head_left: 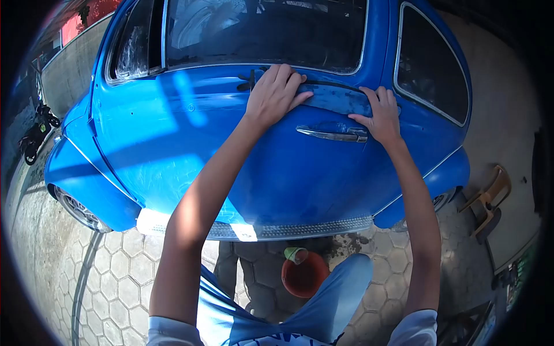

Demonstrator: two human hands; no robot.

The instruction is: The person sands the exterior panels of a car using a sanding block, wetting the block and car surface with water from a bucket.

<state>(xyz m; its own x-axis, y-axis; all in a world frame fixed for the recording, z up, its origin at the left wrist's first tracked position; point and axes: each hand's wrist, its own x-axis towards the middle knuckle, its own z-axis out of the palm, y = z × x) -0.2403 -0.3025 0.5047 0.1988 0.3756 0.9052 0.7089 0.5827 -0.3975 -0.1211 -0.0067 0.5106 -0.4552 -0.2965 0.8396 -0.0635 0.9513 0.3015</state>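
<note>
A blue car's door (242, 155) fills the middle of the view, below its side window (265, 34). Flat along the door, just under the window trim, lies a long, dark sanding board (337, 99) smeared with blue. My left hand (272, 97) grips it toward its left end, fingers over the top edge. Around its right end is my right hand (382, 115), thumb on the near side and fingers over the top. Just beneath the board sits the chrome door handle (332, 134). The palm sides of both hands are hidden.
Below the car's running board (288, 229), a reddish basin (304, 275) with a light green cup (296, 255) at its rim stands on hexagonal paving (124, 282). A brown plastic chair (490, 199) is at the right, a motorcycle (38, 134) far left.
</note>
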